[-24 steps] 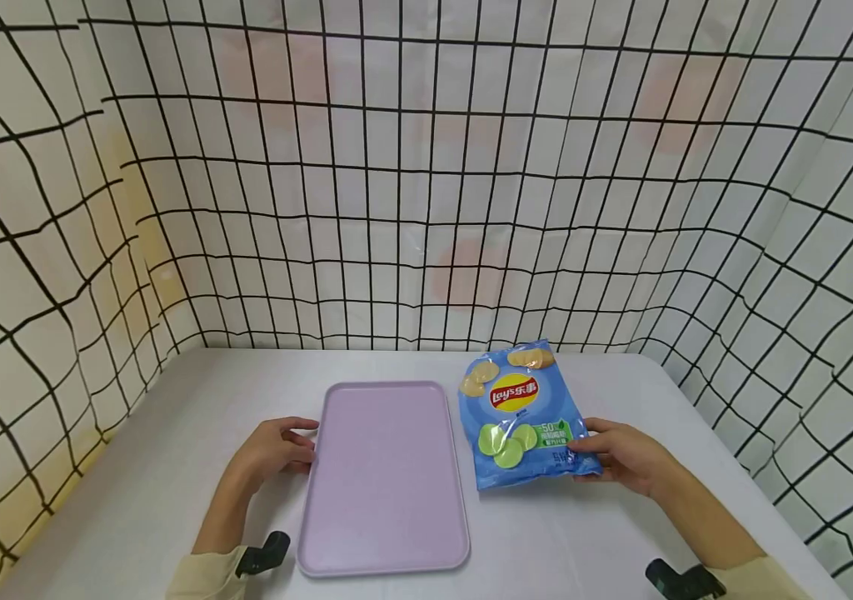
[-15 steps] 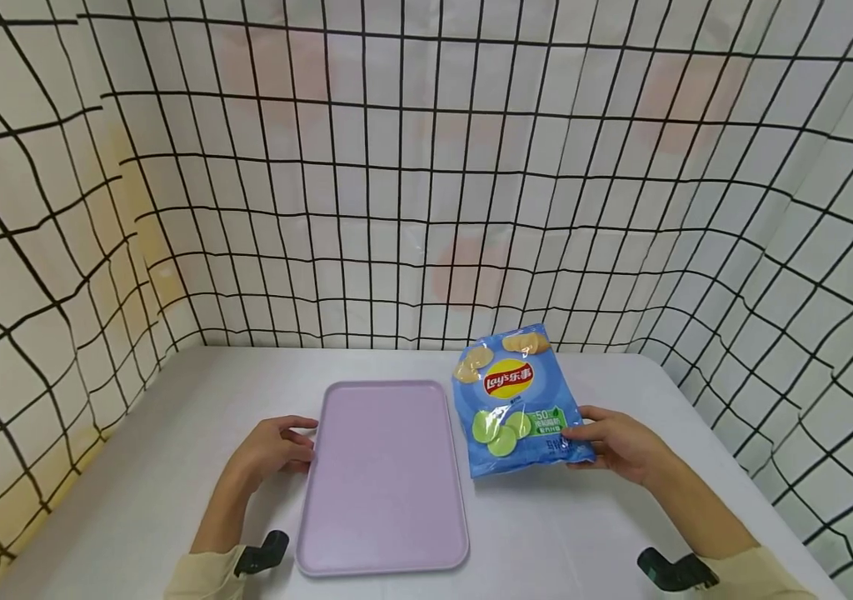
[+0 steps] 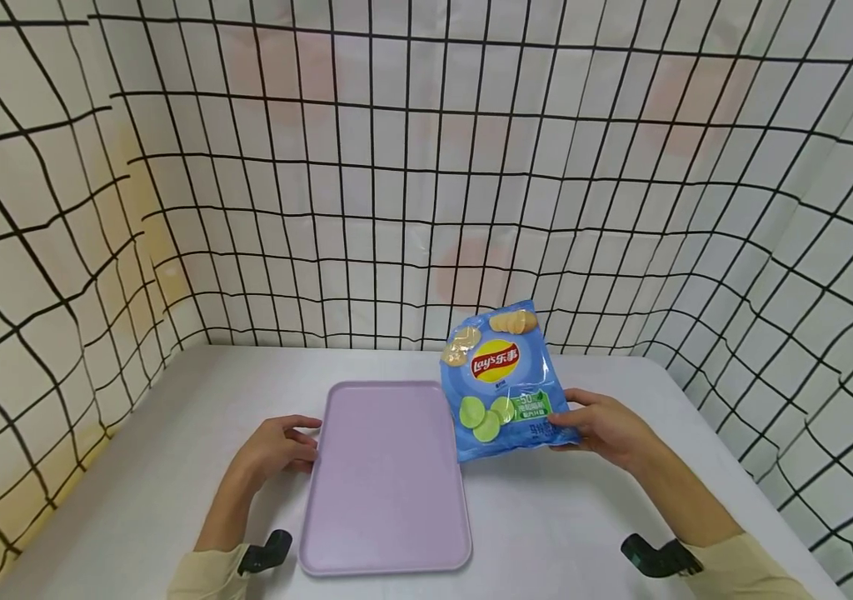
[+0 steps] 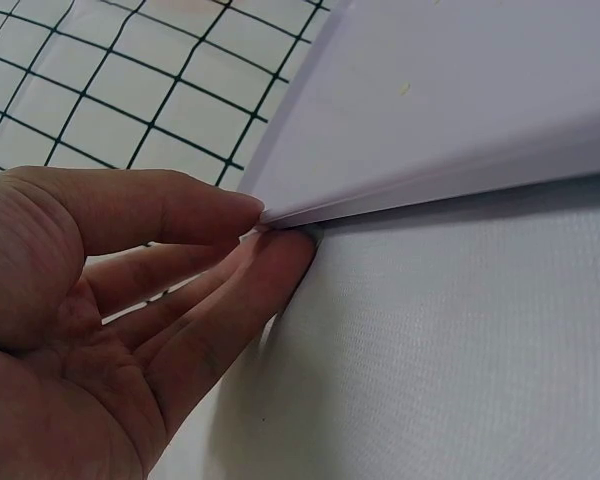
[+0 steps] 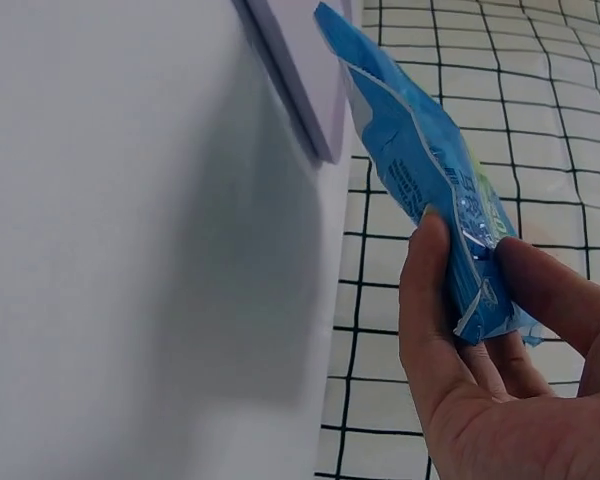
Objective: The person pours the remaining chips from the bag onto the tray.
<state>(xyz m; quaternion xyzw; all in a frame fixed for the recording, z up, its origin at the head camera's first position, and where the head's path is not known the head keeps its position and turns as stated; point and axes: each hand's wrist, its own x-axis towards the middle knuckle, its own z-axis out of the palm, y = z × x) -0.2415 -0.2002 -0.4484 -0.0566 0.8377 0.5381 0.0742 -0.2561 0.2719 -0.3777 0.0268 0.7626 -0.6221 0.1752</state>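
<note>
A blue Lay's chip bag hangs tilted above the table, just right of the lilac tray. My right hand pinches its lower right corner between thumb and fingers. In the right wrist view, the bag appears edge-on, lifted off the white surface, with its corner held by the right hand. My left hand is at the tray's left edge. Close up in the left wrist view, the left hand pinches the rim of the tray, thumb on top and fingertips below.
A white table lies under everything. Behind and on both sides stand white walls with a black grid. Dark wrist-worn cameras sit at both cuffs, the right camera near the table's front.
The right hand has raised the chip bag and carried it left, so its lower left corner now reaches the tray's right edge in view. The left hand has kept its place on the tray.
</note>
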